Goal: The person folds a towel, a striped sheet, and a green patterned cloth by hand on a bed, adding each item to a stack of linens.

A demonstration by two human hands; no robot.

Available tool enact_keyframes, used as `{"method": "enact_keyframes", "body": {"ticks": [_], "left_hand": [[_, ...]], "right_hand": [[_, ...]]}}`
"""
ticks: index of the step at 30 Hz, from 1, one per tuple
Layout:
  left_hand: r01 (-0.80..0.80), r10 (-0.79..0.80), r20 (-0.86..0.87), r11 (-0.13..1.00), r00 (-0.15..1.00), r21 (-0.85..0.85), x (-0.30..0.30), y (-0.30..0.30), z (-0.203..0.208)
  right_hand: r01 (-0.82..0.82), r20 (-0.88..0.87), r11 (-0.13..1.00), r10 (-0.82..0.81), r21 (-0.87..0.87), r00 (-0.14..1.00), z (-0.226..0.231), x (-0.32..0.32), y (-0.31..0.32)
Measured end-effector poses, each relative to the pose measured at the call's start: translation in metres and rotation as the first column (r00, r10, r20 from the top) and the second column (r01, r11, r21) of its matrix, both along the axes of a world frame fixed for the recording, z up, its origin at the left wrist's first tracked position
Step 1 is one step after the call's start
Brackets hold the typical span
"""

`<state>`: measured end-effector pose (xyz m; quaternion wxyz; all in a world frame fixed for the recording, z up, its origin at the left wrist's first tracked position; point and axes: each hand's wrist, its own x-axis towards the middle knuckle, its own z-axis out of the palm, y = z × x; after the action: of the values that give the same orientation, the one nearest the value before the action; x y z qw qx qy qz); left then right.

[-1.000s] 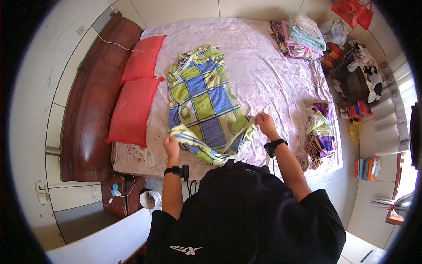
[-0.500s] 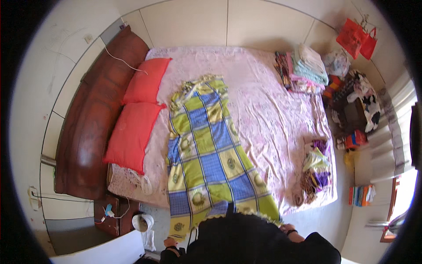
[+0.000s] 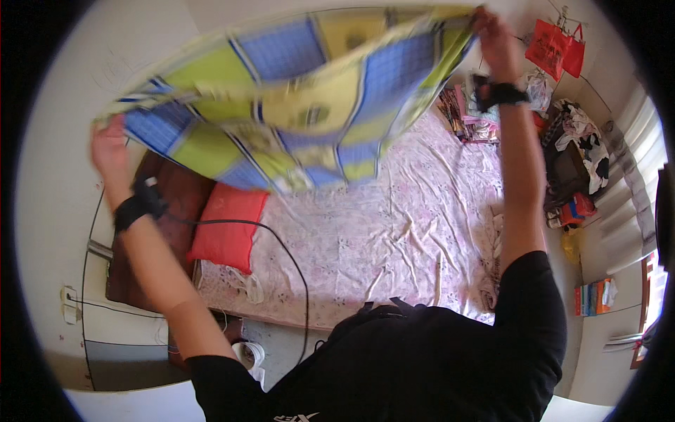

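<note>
A blue, green and yellow checked cloth (image 3: pixel 309 105), like a sheet, is stretched in the air above the bed (image 3: pixel 351 246). My left hand (image 3: pixel 110 151) is closed on its left corner, in front of the wall and headboard. At the upper right, my right hand (image 3: pixel 496 43) grips the opposite corner. Both arms are raised and spread wide, with a black band on each wrist. The cloth sags between the hands, blurred by motion, and hides the far part of the bed. A dark cable hangs from the left wristband.
A red pillow (image 3: pixel 228 225) lies by the dark wooden headboard (image 3: pixel 130 260). Folded textiles (image 3: pixel 481 126) are stacked at the bed's far right corner. Red bags (image 3: pixel 555 49) hang on the wall. A white bucket (image 3: pixel 248 354) stands on the floor near the bedside.
Both hands have risen from near my waist to high in front, lifting the checked cloth off the bed. The pale floral bedding beneath is now exposed.
</note>
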<state>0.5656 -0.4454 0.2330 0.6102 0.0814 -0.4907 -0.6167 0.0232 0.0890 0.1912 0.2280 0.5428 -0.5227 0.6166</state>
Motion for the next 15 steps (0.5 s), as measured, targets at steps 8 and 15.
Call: {"method": "enact_keyframes", "body": {"ticks": [8, 15], "left_hand": [[-0.205, 0.199, -0.083, 0.976, 0.977, -0.078, 0.198, 0.078, -0.068], [-0.334, 0.348, 0.913, 0.904, 0.213, -0.267, 0.211, 0.355, -0.421]], "right_hand": [[-0.16, 0.333, 0.924, 0.281, -0.348, 0.9, -0.007, 0.098, 0.19], [0.326, 0.963, 0.924, 0.123, -0.2, 0.24, -0.338, 0.193, 0.284]]}}
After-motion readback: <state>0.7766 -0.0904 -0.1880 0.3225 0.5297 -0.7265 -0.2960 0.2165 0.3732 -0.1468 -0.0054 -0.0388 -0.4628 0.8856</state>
